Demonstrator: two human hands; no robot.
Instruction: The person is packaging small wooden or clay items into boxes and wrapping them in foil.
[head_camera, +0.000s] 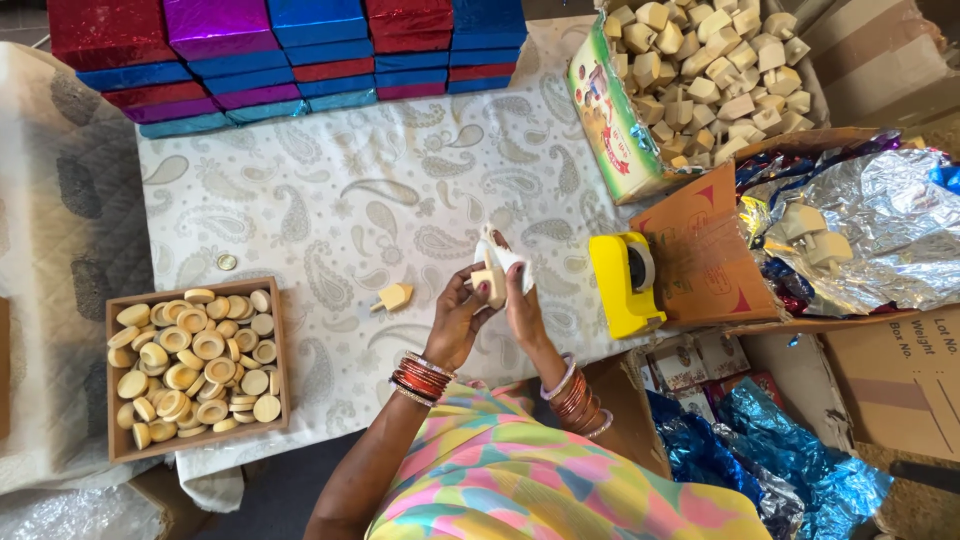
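centre of frame: left hand (458, 318) and right hand (520, 300) both clamped on a small wooden piece (490, 278) with white paper (503, 252). another piece (393, 296) lies unwrapped left on the bench (330, 200); stacked foil boxes (290, 55) upper left look finished; carton of blocks (700, 70) upper right remains.

Stacked foil gift boxes (290, 55) top left, printed green carton (612, 125), brown cardboard boxes (895, 375) right

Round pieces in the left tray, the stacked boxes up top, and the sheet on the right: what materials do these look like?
Round pieces: seemingly unfinished pale wood, matte tan with lighter faces. Their tray: brown, looks like plain wood or board; hard to tell which. Stacked boxes: wrapped in glossy metallic foil paper, red, blue and purple, with glittery highlights. Sheet: crinkled silver foil, mirror-like creases.
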